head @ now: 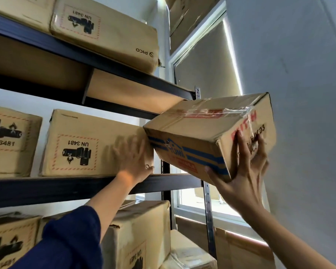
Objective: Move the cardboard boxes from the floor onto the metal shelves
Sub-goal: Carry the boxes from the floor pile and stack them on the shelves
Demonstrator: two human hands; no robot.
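The right hand [248,164] grips the taped cardboard box [208,136] by its end, holding it tilted in the air off the right end of the middle metal shelf [85,183]. The left hand [133,160], blurred and spread, touches its near corner. The placing step is underway; next, level it and slide it beside the UN 3481 box [89,142].

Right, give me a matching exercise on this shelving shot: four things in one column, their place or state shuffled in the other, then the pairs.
Things
1. PICO box
2. taped box
3. left hand
4. right hand

Places or states
A. tilted in the air by the shelf's right end
B. holds the taped box's near end
C. on the upper shelf
D. blurred, fingers spread against a middle-shelf box

Pairs: 1-C, 2-A, 3-D, 4-B
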